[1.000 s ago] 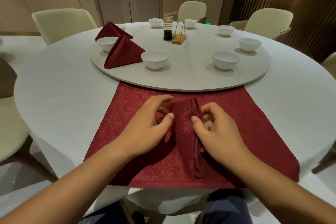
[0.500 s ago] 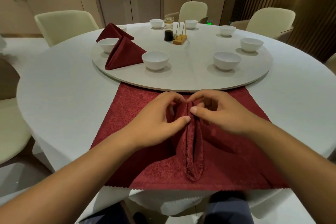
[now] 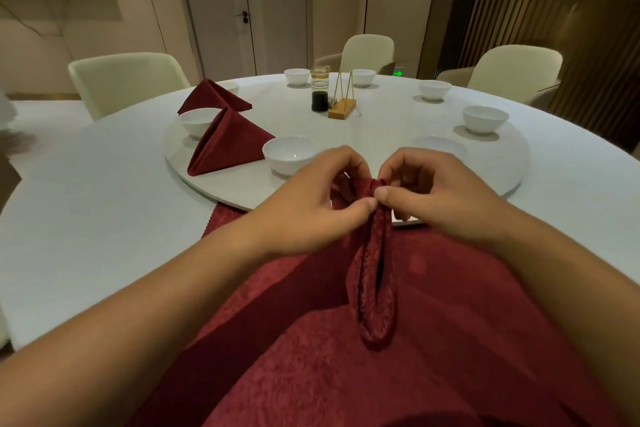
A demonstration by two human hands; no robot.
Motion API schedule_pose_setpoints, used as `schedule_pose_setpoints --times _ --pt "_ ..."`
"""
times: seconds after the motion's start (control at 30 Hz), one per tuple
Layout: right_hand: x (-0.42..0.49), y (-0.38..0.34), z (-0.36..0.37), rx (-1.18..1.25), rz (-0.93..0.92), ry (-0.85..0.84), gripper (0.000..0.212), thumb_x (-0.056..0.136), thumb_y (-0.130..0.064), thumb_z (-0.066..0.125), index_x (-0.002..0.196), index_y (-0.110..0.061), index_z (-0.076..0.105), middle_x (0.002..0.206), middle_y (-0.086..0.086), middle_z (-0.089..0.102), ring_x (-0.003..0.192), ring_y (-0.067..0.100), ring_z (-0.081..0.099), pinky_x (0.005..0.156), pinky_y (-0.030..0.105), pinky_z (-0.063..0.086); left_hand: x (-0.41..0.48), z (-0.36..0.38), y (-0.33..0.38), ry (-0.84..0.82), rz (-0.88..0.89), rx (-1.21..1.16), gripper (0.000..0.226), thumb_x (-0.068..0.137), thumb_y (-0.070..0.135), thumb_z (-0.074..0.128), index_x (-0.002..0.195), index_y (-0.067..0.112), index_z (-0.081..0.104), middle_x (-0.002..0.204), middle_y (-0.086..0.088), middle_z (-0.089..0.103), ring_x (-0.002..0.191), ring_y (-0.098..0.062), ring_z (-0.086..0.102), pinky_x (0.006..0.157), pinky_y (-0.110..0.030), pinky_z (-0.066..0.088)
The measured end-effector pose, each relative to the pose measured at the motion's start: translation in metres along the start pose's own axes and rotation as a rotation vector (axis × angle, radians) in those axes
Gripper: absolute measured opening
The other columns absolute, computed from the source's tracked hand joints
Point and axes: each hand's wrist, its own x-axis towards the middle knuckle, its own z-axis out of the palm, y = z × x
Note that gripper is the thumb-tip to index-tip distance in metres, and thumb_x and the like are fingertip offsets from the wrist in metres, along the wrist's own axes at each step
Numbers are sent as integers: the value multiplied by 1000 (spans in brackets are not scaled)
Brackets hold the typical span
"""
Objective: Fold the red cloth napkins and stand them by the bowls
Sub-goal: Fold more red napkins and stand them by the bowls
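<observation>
Red napkin (image 3: 377, 288): spread from the turntable's (image 3: 381, 135) near rim toward the person, with a doubled pleat down its middle. Its left edge lies on the white table (image 3: 86, 201), just beside that rim.

At the pleat's top end, left to right:
- left hand (image 3: 311, 204) pinches the bunched cloth, thumb against curled fingers
- pleat top is squeezed between the two thumbs
- right hand (image 3: 436, 198) pinches the same bunch from the other side; thumb tips almost touch

The pinch point sits in front of the turntable's near rim. Can't tell whether the cloth touches the rim. Below the hands the pleat opens into a long loop.

On the turntable, left to right:
- far folded napkin (image 3: 213, 97) and near folded napkin (image 3: 228, 146) stand as tents on the left side, with the left bowl (image 3: 199, 121) between them
- near bowl (image 3: 289, 154) sits just right of the near tent, just beyond the left hand
- dark jar (image 3: 319, 101), glass (image 3: 320, 78) and wooden holder (image 3: 342, 107) stand at centre
- right-near bowl (image 3: 438, 146) is mostly hidden behind the right hand

Diff:
- 1.0 s ago the hands were apart, one each side of the pleat, low on the cloth
- 0.5 s ago they had closed on the pleat top, short of the rim, and the right-near bowl was in full view
- now both are raised, the pleat is pulled up taller, and the cloth fills the lower view
- tents and other bowls are in the same spots on the turntable
</observation>
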Motion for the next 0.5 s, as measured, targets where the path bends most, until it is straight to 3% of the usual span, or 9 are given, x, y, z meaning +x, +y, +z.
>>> schedule_pose_setpoints --times 0.13,0.27,0.5 --pt "60 22 -23 -51 51 111 4 91 -9 70 91 -8 65 64 3 62 55 11 58 58 28 51 72 -12 -27 -19 -37 51 16 95 15 66 107 11 57 99 -3 62 91 -21 62 82 -38 55" --pt "106 57 -36 -76 119 181 6 90 -11 69 87 -12 64 68 4 62 54 8 58 55 25 50 125 -10 -62 -57 -110 109 16 95 20 64 108 15 58 103 -3 64 96 -20 64 84 -38 58" --pt "140 98 -37 -81 199 235 7 91 -15 69 86 -16 64 72 6 63 62 16 59 59 29 50 164 0 -100 -73 -212 154 17 94 24 62 111 19 60 105 0 64 94 -15 62 79 -26 49"
